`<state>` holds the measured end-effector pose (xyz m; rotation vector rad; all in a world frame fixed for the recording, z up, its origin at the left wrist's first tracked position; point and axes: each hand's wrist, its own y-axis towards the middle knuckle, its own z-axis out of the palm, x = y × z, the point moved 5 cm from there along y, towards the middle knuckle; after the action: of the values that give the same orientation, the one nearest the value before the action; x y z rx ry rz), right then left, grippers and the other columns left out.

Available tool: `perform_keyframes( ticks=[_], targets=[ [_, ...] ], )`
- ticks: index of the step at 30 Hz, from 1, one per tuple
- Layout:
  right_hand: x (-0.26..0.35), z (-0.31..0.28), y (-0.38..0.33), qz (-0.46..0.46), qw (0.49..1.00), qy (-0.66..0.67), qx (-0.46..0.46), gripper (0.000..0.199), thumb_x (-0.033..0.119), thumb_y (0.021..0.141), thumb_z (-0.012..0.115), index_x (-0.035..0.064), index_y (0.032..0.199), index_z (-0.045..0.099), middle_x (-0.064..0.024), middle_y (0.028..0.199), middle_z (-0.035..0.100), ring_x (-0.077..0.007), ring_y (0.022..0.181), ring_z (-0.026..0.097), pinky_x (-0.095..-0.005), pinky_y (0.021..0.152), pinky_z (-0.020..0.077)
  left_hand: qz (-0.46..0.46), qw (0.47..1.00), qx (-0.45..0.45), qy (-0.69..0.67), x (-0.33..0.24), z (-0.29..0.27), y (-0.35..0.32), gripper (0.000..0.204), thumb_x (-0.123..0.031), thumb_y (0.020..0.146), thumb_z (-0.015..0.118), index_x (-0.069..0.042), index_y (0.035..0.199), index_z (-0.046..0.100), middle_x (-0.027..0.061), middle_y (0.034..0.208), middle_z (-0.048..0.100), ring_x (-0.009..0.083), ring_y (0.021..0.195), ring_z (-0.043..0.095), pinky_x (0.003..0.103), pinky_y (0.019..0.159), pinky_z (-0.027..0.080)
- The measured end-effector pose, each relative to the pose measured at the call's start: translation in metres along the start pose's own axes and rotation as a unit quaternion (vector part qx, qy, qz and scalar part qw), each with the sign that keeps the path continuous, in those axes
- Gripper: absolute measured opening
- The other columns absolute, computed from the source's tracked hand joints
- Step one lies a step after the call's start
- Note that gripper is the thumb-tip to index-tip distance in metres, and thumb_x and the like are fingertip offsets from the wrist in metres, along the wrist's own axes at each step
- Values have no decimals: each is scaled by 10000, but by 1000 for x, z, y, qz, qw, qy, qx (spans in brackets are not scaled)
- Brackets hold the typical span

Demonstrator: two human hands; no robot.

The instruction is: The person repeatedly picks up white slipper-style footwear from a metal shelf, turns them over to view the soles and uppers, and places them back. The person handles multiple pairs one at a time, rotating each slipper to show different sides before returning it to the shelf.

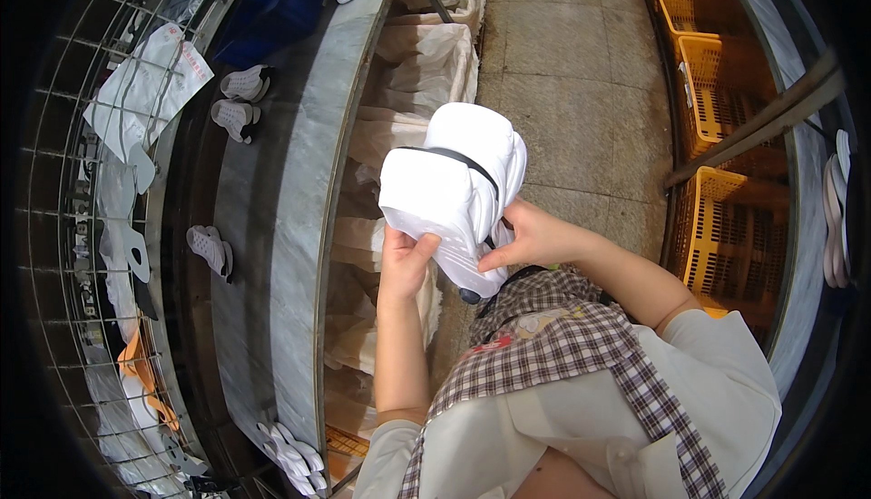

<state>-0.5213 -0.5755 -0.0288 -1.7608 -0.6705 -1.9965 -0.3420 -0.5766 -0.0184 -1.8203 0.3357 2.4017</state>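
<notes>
Nearest, checked apron (562, 354) at 6 o'clock. Left hand (406, 263) and right hand (535, 238) both clamped, fingers curled, on white shoe upper (454, 186) with black strap, held up at centre. Beyond, white soles (210, 247) at 9 o'clock on grey conveyor (290, 227); yellow crates (717, 227) at 3 o'clock.
</notes>
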Motion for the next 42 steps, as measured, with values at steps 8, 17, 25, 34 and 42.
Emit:
perform_keyframes(
  ticks=[8,17,25,34,42],
  targets=[
    [3,2,-5,-6,1000,16,-3,883,242,616,837,0,1330,377,-195,1368,370,-309,1282,349,-384,1061,292,25,998,5,57,-5,-1,-4,454,-14,805,663,-9,1226,493,75,1174,576,179,1084,547,328,937,421],
    [7,3,-8,-84,996,7,-30,830,242,632,838,-3,1299,408,-165,1294,464,-253,1221,426,-361,1027,336,31,995,-24,90,-19,10,-10,390,-34,826,649,17,1191,521,71,1149,584,158,1048,549,295,903,428],
    [-4,11,-4,-15,953,302,-9,888,163,714,798,9,1390,244,-100,1328,430,-204,1245,399,-348,1039,330,19,969,-102,225,-39,42,-2,462,-130,839,678,52,1226,502,110,1177,558,180,1065,531,306,912,422],
    [-6,11,-6,-13,944,328,-2,877,152,721,792,13,1393,244,-87,1342,416,-200,1256,387,-353,1046,321,15,957,-118,264,-41,44,-1,458,-140,835,686,61,1210,516,136,1185,556,191,1073,534,315,921,424],
    [-12,10,-3,-42,979,191,-51,748,170,694,808,13,1307,409,-88,1260,509,-185,1184,465,-342,995,376,29,965,-124,231,-33,37,0,467,-161,841,681,55,1219,513,131,1192,548,194,1099,514,318,944,399]
  ],
)
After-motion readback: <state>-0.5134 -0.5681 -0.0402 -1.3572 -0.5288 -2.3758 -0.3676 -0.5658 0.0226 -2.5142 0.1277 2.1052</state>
